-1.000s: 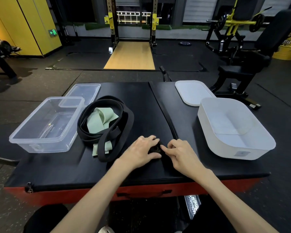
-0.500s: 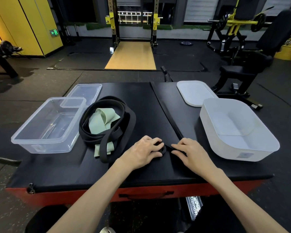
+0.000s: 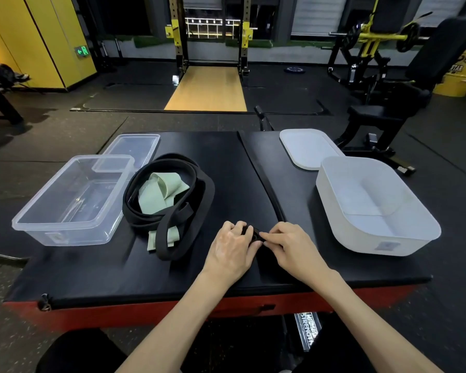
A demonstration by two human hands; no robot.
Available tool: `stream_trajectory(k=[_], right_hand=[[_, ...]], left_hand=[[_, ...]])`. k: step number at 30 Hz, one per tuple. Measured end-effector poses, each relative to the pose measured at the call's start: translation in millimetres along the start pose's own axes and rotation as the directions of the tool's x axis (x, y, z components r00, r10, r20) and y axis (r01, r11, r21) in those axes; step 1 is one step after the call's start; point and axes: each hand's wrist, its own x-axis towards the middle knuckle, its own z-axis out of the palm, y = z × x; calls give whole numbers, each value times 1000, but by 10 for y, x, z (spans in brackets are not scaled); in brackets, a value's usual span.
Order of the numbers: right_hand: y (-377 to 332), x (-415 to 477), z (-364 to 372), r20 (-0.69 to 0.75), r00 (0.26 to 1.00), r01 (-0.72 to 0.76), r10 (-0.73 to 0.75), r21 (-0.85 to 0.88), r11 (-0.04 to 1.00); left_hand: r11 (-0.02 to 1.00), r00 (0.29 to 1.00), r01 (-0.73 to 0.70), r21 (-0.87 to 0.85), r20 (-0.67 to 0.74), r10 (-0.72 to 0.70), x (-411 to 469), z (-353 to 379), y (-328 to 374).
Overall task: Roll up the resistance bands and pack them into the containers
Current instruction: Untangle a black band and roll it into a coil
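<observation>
Hands at mat (image 3: 226,162) centre, near front edge. Left hand (image 3: 233,247), right hand (image 3: 293,246): fingers curled, pinching small black band roll (image 3: 253,234) between them, beside centre seam. Bare mat ahead of hands. Loose black band pile (image 3: 197,211) plus green band (image 3: 164,189) close left; clear container (image 3: 65,227) beyond, at left edge. White container (image 3: 361,238) right, near edge.

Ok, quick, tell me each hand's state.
Left hand: fingers curled round the black band roll, holding it.
Right hand: pinching the same roll.
</observation>
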Motion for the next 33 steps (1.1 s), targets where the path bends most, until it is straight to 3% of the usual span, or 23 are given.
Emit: stream_trajectory(k=[4, 6, 9, 12, 14, 16, 19, 23, 29, 33], right_hand=[[15, 0, 40, -17, 999, 31, -32, -8, 999], [21, -3, 50, -11, 999, 40, -40, -11, 999], [32, 3, 41, -12, 999, 46, -46, -10, 999], [38, 10, 12, 7, 999, 52, -52, 2, 999], [64, -4, -32, 71, 996, 53, -54, 13, 999], [127, -21, -92, 155, 987, 46, -46, 0, 999], [189, -23, -140, 191, 980, 68, -60, -35, 997], [121, -50, -142, 60, 998, 10, -9, -1, 1000], [-18, -57, -81, 39, 999, 8, -8, -1, 1000], [-16, -38, -45, 46, 998, 34, -33, -22, 999]], left_hand=[[994, 995, 82, 71, 52, -86, -1, -18, 74], [995, 986, 93, 24, 134, -95, 35, -78, 36], [986, 950, 7, -165, 310, 45, 156, -135, -199], [931, 849, -126, -341, 449, 279, 334, -167, -375], [906, 808, -189, -378, 465, 363, 387, -128, -407], [906, 825, -221, -361, 425, 371, 384, -82, -434], [922, 888, -200, -332, 336, 314, 251, -36, -407], [967, 962, -41, -251, 253, 107, 72, -31, -188], [981, 973, 136, -141, 205, -106, 4, -16, 32], [969, 958, 176, -175, 257, -128, 32, -26, 41]])
